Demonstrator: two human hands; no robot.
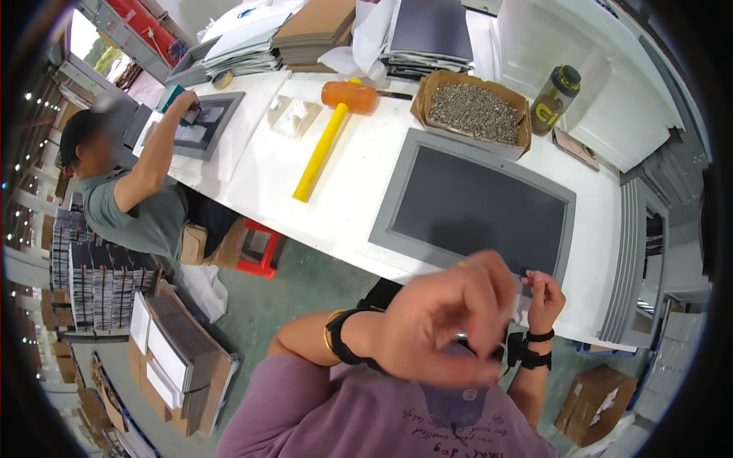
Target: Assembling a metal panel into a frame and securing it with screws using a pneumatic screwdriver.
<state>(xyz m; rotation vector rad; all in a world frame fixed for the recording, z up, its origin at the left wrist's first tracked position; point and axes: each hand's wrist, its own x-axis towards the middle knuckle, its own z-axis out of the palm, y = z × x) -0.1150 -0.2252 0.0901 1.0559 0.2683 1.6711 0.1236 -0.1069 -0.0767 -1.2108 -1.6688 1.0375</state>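
Note:
My left hand point(450, 324) is raised close to the camera, slightly blurred. Its fingers are curled and the thumb stands apart from them; nothing shows between them. Beyond it lies a grey rectangular frame with a dark panel point(473, 202), flat on the white worktable point(351, 221). By the frame's near right corner is my right hand point(544, 299), its fingers bent together; whatever they hold is too small to make out. A cardboard box point(527, 136) of small metal pieces point(475, 111) stands at the frame's far edge.
An orange-headed mallet point(350, 98) with a yellow handle lies left of the frame. A bottle point(556, 101) and a phone point(576, 149) are at the far right. Leftward, another person point(141, 183) works on a second frame point(221, 126). A red stool point(259, 248) stands below the table.

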